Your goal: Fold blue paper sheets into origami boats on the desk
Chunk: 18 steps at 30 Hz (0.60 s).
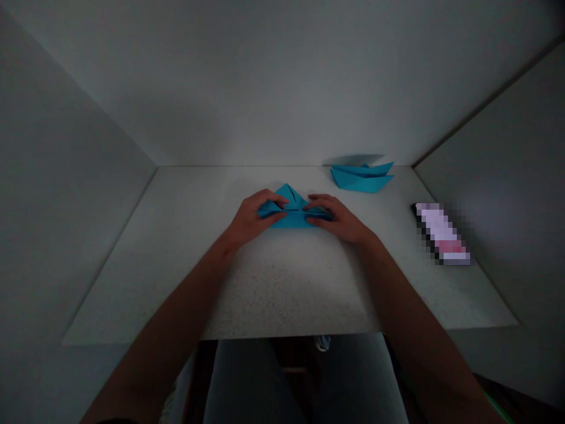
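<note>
Head view, nearest first: pale trouser legs (251, 383) below the front edge of a speckled white worktop (286, 288), then a left forearm (176, 312) and a right forearm (410, 306) slanting inward toward the blue origami fold (286, 220), the landmark for everything else here.

Left hand (251, 217) on the fold's left end, its fingers (271, 203) curled over the paper, tips reaching almost to the middle. Right hand (338, 221) on the fold's right end, its fingers (320, 203) lying flatter across the paper, tips pointing back toward the left hand, with a narrow strip of blue between the two. Fingers of each hand closed together rather than spread, all touching the paper. Thumbs out of sight, so pinch or plain press impossible to tell.

Long axis of the fold running sideways across the body, its peak pointing away from the forearms. Neither hand clearly nearer the fold's middle, the left only slightly.

To the right of the fold, a dark-edged slab (441, 234), too pixelated to identify, lying slantwise on the worktop. Beyond the fold and to its right, a second blue paper fold (362, 179), boat-shaped, well apart from both hands. Directly behind the fold, a plain grey-white back wall (282, 82).
</note>
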Tool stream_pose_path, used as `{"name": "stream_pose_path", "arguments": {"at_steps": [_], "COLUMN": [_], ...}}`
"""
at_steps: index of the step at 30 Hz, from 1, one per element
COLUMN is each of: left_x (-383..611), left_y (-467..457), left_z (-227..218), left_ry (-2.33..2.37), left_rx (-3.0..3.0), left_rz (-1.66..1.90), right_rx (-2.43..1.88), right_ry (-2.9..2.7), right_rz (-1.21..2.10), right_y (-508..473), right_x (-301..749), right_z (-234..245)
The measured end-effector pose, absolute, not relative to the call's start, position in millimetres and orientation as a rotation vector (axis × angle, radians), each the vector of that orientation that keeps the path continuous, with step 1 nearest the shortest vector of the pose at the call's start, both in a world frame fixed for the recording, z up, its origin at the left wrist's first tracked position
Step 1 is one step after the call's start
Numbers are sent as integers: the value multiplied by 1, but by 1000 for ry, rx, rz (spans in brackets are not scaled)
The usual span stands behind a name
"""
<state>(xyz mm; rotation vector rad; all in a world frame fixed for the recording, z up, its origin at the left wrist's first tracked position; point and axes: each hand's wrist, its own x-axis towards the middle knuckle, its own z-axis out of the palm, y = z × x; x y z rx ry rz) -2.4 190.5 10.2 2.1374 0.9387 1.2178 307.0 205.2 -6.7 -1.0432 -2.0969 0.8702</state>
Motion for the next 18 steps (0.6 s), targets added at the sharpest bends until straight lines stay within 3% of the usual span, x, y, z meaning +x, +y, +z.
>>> {"name": "stream_pose_path", "arguments": {"at_steps": [11, 18], "left_x": [-4, -10], "left_y": [193, 210], "left_z": [8, -16], "left_ry": [1030, 1165], "left_rx": [2015, 1647], "left_rz": [1335, 1460], "right_rx": [-1096, -1102], "right_ry": [-1786, -1690], "right_rz": [1078, 944], "right_y": [206, 207], "right_x": [306, 306], "right_z": [-3, 2]}}
